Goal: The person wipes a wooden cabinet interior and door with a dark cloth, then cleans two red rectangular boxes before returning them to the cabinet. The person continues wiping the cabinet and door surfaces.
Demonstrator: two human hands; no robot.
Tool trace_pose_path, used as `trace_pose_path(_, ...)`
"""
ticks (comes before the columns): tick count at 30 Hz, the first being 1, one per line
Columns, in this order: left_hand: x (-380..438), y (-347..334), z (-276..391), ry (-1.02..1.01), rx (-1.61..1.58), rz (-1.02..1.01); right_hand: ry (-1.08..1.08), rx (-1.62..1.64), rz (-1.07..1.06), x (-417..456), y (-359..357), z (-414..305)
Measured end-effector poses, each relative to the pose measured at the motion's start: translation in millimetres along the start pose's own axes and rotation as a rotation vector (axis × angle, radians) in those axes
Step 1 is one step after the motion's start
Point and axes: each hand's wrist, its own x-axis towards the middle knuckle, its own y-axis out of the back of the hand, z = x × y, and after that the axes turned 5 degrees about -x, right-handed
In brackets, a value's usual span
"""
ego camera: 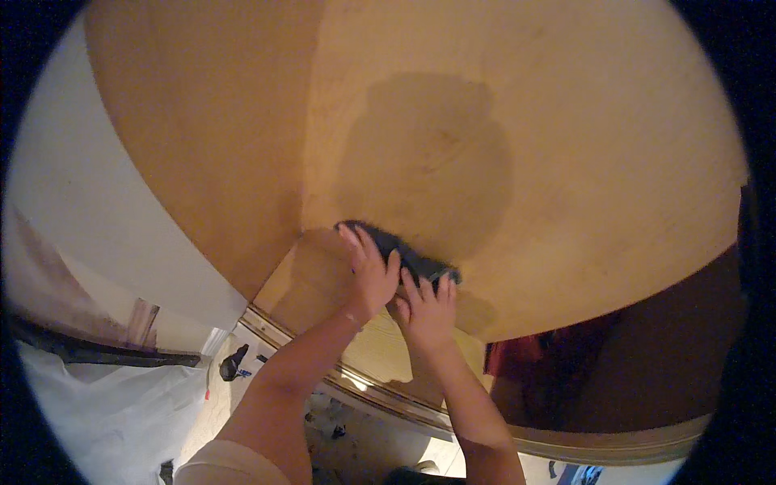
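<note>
A dark folded cloth (409, 254), perhaps a garment, lies slantwise inside a wooden compartment, close to its back panel (545, 182). The fingers of my left hand (373, 276) reach over the upper left part of the cloth and hold it. At the cloth's lower right end, my right hand (430, 309) has its fingertips on the near edge. Both hands are close together, backs upward. The cloth's underside and parts of the fingertips are hidden. Under my forearms shows the pale wooden base (379, 345) of the compartment.
A wooden side panel (200, 121) rises on the left. A metal track (357, 379) runs along the front edge. Dark red fabric (515, 354) shows beyond the right edge of the wood. White sheeting (121, 412) spreads at lower left, near a small dark object (232, 365) on the floor.
</note>
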Motion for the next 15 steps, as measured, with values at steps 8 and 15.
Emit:
trace_pose_path(8, 143.8, 78.0, 99.9, -0.374, -0.013, 0.382, -0.11, -0.297, 0.258, 143.1, 93.1, -34.2)
trace_pose_path(15, 92.9, 42.0, -1.2, -0.09, 0.067, 0.286, 0.052, -0.343, 0.074, 121.2, 10.0, -45.8)
